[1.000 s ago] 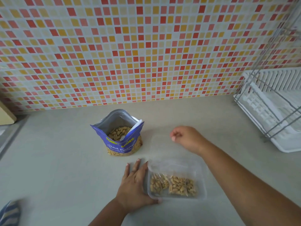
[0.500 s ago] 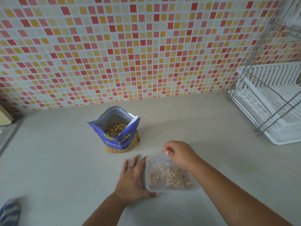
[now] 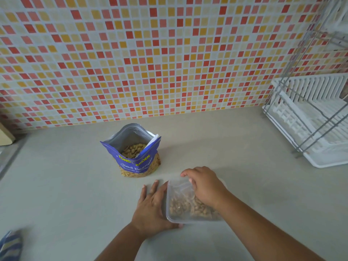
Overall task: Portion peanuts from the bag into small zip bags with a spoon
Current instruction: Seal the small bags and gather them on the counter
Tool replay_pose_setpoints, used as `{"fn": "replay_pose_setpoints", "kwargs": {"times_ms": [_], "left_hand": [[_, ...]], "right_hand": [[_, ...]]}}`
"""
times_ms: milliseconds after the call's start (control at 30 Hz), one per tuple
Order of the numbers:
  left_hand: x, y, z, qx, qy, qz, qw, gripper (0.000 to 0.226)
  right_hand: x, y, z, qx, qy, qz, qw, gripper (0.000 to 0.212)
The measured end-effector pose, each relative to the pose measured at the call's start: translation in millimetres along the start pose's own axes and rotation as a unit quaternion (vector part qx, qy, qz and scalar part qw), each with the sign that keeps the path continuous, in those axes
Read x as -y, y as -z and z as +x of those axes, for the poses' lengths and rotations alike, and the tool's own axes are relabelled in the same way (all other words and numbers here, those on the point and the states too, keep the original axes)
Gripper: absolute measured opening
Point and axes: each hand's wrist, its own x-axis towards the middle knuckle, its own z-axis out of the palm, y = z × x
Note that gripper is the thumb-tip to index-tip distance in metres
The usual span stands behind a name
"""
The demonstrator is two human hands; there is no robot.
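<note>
Whereas a second ago the right hand (image 3: 205, 185) hung beyond the small zip bag (image 3: 178, 206), whose empty upper half lay stretched out on the countertop (image 3: 66, 185), it now lies over the bag with its fingers curled down on the far edge, holding it. The bag looks shorter, its top drawn back toward the person. The left hand (image 3: 152, 208) has not moved: it is flat on the counter, fingers straight, against the bag's left side, thumb along the near edge. I read this as a filled portion being folded or sealed, with no scooping under way. The blue peanut bag (image 3: 134, 166) stands open just beyond the hands, and a white spoon handle (image 3: 154, 140) leans out of it. Hidden from me are the right thumb, the zip strip beneath that hand and the spoon's bowl. I cannot tell whether the seal is closed. A striped object (image 3: 10, 243) is cut off at lower left.
</note>
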Motion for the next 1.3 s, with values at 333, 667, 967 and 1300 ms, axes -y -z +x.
{"fn": "replay_pose_setpoints", "kwargs": {"times_ms": [333, 667, 967, 1300], "left_hand": [[0, 3, -2, 0.0, -0.004, -0.023, 1.0, 0.128], [3, 17, -24, -0.033, 0.004, -0.242, 0.97, 0.095], [-45, -10, -14, -0.114, -0.085, 0.077, 0.987, 0.057], [-49, -1, 21, -0.092, 0.003, 0.139, 0.986, 0.063]], "right_hand": [[2, -7, -2, -0.039, 0.015, -0.037, 0.998, 0.057], [5, -4, -4, -0.149, -0.003, -0.084, 0.985, 0.04], [4, -30, -63, -0.057, -0.174, -0.162, 0.97, 0.071], [-6, -20, -24, -0.026, -0.149, -0.151, 0.977, 0.074]]}}
